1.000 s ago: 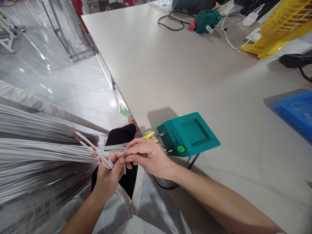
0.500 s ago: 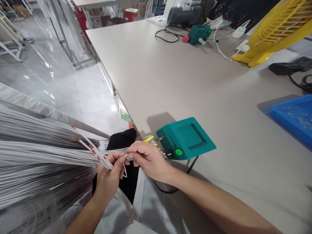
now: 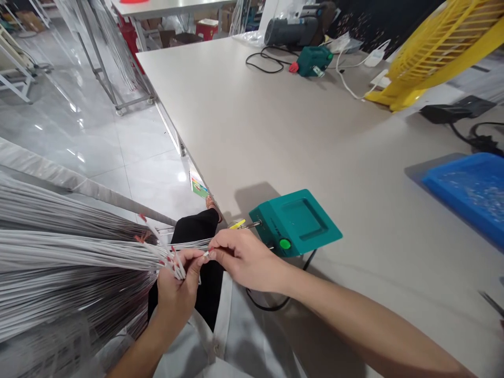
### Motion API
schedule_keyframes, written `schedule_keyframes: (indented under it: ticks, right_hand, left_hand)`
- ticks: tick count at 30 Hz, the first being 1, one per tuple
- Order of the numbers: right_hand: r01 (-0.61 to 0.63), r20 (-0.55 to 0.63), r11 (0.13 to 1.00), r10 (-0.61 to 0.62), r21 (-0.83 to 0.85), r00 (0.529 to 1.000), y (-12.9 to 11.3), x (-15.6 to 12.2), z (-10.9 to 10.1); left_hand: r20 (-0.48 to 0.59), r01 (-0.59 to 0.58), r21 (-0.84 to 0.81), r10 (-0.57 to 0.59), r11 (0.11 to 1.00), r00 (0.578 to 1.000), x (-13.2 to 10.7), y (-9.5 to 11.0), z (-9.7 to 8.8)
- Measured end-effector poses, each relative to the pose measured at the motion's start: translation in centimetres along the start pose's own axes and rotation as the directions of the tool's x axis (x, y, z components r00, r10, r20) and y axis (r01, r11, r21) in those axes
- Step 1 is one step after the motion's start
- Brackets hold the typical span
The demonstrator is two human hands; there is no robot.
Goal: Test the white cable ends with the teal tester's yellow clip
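Observation:
Several thin white cables point(image 3: 180, 266) with red-tipped ends are gathered in my left hand point(image 3: 175, 294), their ends fanned up and to the left. Its thumb and forefinger also pinch a short white cable tip point(image 3: 206, 253). My right hand point(image 3: 250, 260) pinches the same tip from the right, with a bit of red between the fingertips. Just beyond my right hand, a teal device point(image 3: 305, 220) with a green button point(image 3: 285, 243) and metal prongs sits near the table edge. A yellow piece point(image 3: 238, 224) shows beside the prongs, partly covered by my hand.
Long grey-white cables point(image 3: 79, 249) hang in thick bundles at my left. On the table point(image 3: 244, 121) are a blue tray point(image 3: 444, 181), a yellow fan point(image 3: 417, 63), a smaller green device point(image 3: 314, 60) and a grey motor point(image 3: 289, 32). A black cord point(image 3: 271, 308) loops below the teal device.
The cable ends in my left hand have swung right and now stand more upright. Both hands remain together at the tip. The view has shifted slightly.

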State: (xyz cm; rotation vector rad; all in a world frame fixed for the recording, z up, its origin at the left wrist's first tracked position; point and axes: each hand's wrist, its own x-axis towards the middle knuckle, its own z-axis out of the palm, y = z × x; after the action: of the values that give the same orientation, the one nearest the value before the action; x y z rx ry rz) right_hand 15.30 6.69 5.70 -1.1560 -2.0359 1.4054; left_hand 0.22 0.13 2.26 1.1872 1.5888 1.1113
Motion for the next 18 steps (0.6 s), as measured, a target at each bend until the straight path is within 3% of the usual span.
schedule_keyframes:
  ticks: [2, 4, 6, 8, 10, 12, 14, 16, 18]
  right_hand:
    - [-0.246, 0.204, 0.921, 0.19, 0.302, 0.96, 0.1, 0.4, -0.3]
    - [-0.477, 0.418, 0.695, 0.271, 0.539, 0.867, 0.4, 0.7, -0.3]
    - [-0.594, 0.542, 0.492, 0.263, 0.636, 0.798, 0.7, 0.8, 0.0]
    - [-0.623, 0.574, 0.432, 0.256, 0.652, 0.778, 0.9, 0.6, 0.4]
    - [-0.561, 0.484, 0.515, 0.291, 0.648, 0.826, 0.9, 0.2, 0.8]
    - [-0.387, 0.251, 0.699, 0.294, 0.602, 0.922, 0.8, -0.3, 1.1]
    - [-0.153, 0.008, 0.881, 0.167, 0.448, 0.986, 0.6, -0.8, 1.2]
    - [0.076, -0.119, 0.971, -0.05, 0.228, 0.992, 0.6, -0.9, 1.1]
    - [0.232, -0.128, 0.972, -0.226, 0.031, 0.966, 0.8, -0.8, 1.0]
  left_hand:
    - [-0.021, -0.06, 0.013, 0.06, 0.998, 0.998, -0.2, -0.2, 0.0]
    - [-0.034, -0.125, 0.014, 0.126, 0.992, 0.991, -0.3, -0.5, -0.1]
    - [-0.051, -0.172, 0.007, 0.172, 0.985, 0.984, -0.4, -0.8, -0.1]
    - [-0.074, -0.157, -0.025, 0.155, 0.987, 0.985, -0.3, -1.0, -0.1]
    - [-0.073, -0.092, -0.086, 0.086, 0.992, 0.994, -0.3, -1.0, -0.1]
    - [-0.048, -0.023, -0.146, 0.016, 0.989, 0.999, -0.1, -0.9, 0.0]
    - [-0.019, 0.018, -0.195, -0.022, 0.981, 1.0, -0.1, -0.6, 0.0]
    - [0.012, 0.04, -0.222, -0.039, 0.974, 0.999, 0.0, -0.3, 0.1]
    - [0.057, 0.07, -0.218, -0.059, 0.974, 0.997, 0.1, 0.0, 0.1]
